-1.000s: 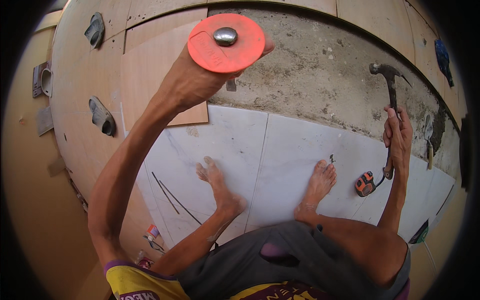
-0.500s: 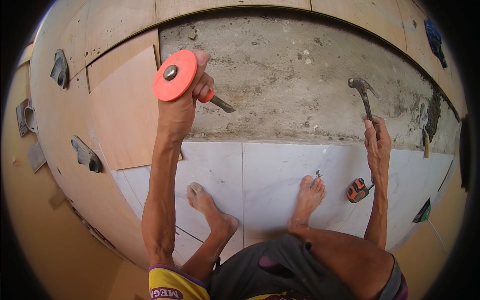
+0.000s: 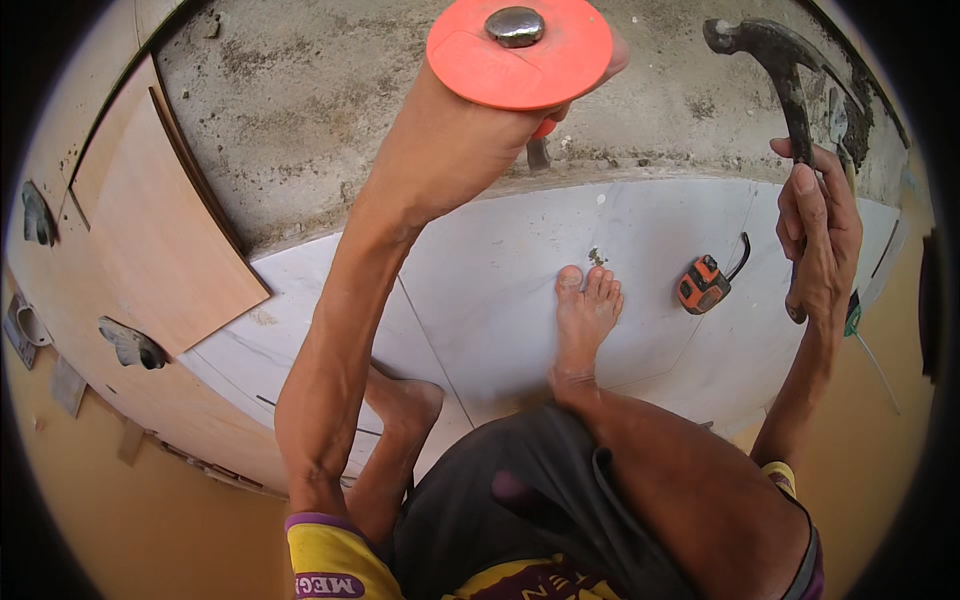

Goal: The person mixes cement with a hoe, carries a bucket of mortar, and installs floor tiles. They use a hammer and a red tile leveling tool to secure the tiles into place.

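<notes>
My left hand (image 3: 480, 135) is wrapped round a cold chisel (image 3: 515, 27) with a round orange hand guard (image 3: 460, 60). The guard covers most of my fingers, and only the short steel end of the blade shows below them, over the edge between rough concrete (image 3: 330, 110) and white marbled tiles (image 3: 500, 290). At the right my right hand (image 3: 828, 225) grips a claw hammer (image 3: 785, 85) by its dark handle, the head raised toward the far side. The hammer is apart from the chisel.
An orange and black tape measure (image 3: 704, 286) lies on the tiles between my right foot (image 3: 588, 318) and right hand. A trowel (image 3: 837, 115) lies behind the hammer. A flat tan board (image 3: 165, 220) and two grey shoe-like things (image 3: 130, 343) lie at the left.
My left hand has moved right with the chisel, which now points down toward the tile edge. My right hand has shifted right and higher with the hammer. The view has also moved.
</notes>
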A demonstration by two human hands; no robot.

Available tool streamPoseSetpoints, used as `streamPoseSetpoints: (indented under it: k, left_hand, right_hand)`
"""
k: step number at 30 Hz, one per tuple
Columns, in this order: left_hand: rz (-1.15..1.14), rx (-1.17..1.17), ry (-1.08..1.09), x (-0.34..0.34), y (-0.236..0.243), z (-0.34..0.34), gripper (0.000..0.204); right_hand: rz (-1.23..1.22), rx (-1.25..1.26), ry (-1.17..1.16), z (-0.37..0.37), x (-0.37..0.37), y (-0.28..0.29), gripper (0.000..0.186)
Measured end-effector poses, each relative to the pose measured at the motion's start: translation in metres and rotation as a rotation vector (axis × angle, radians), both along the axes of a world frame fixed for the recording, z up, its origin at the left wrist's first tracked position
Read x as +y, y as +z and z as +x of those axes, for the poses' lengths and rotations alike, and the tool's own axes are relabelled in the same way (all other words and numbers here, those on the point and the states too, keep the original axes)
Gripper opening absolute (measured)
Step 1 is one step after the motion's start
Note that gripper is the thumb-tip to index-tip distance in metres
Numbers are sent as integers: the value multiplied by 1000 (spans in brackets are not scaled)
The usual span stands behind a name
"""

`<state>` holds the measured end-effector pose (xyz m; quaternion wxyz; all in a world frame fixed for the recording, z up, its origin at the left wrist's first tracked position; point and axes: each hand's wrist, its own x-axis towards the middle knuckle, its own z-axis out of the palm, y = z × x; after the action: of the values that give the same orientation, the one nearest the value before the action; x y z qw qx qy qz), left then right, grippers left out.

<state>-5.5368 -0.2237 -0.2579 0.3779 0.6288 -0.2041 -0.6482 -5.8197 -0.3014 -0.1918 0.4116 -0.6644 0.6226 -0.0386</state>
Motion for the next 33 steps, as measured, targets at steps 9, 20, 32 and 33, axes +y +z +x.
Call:
streamPoseSetpoints:
  k: [9, 20, 32, 33]
  left_hand:
    - [-291, -101, -48, 31, -38, -25, 20]
    - [-313, -105, -194, 21, -35, -28, 16]
    - [-425, -163, -200, 38, -34, -33, 23]
    - [-449, -184, -191, 36, -29, -40, 24]
  right_hand:
    - [-70, 49, 207, -5, -9, 55, 39]
    - [-212, 25, 438, 36, -20, 119, 45]
    - [-22, -194, 370, 31, -11, 109, 32]
    - [-85, -369, 317, 27, -9, 110, 33]
